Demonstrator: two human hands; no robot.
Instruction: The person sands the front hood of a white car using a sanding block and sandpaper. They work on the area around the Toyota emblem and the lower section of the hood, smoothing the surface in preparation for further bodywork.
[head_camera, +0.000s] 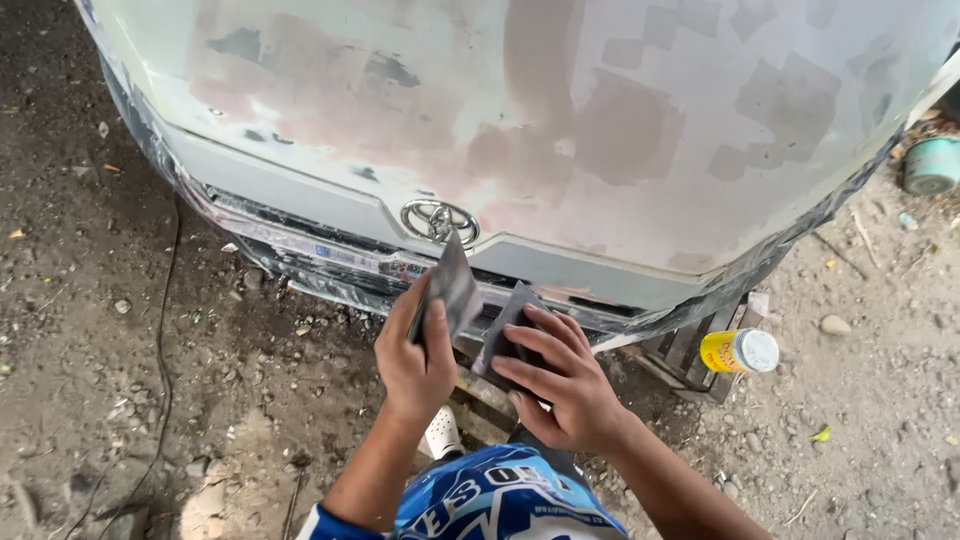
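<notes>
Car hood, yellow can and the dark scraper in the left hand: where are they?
car hood (560, 110), head view, patched middle panel.
yellow can (738, 351), head view, its side.
dark scraper (455, 285), head view, flat blade above left hand (415, 360).

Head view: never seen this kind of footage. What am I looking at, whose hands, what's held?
There is one picture, from a camera worn on a person's head, looking down at their own two bare hands. No robot is involved. In front stands a vehicle body panel, pale and patched with grey and pinkish filler, with a chrome emblem at its lower edge. The left hand grips a thin dark flat blade, like a filler spreader. The right hand holds a second dark flat piece, fingers spread over it. Around them is dirt ground with a dark cable, a yellow can with a white lid and a greenish tin.
</notes>
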